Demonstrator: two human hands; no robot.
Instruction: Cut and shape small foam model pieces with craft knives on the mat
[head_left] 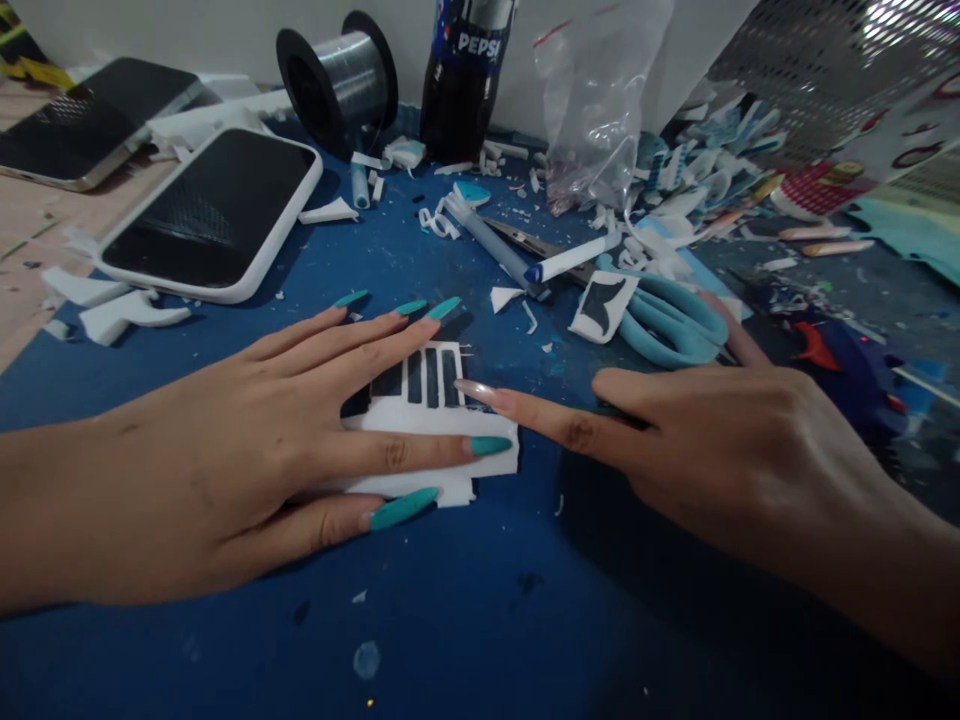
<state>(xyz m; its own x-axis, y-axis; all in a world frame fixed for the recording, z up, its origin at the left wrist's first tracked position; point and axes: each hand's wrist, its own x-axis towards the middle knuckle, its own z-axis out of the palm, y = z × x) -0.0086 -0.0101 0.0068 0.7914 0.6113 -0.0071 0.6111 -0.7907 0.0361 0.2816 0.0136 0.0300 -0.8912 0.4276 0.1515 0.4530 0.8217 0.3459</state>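
My left hand (300, 430) lies flat with spread fingers over white foam-like pieces (491, 460), pressing them to the blue mat. Between its fingers shows a white piece with dark rectangular bars (435, 377), partly covered by the hand. My right hand (720, 440) comes from the right, its index finger stretched out so that the tip meets the barred piece's right edge. The other fingers curl under, and a dark sliver shows below the thumb; what it is stays hidden. Beyond this hand lie blue-handled scissors (671, 320) and a white piece with a black curved shape (604, 305).
A white-cased phone (214, 215) and another dark phone (97, 120) lie at the left. Behind stand a wire spool (337, 85), a Pepsi bottle (465, 90) and a clear plastic bag (600, 110). Pens (499, 245) and white scraps (697, 170) litter the blue mat (262, 660).
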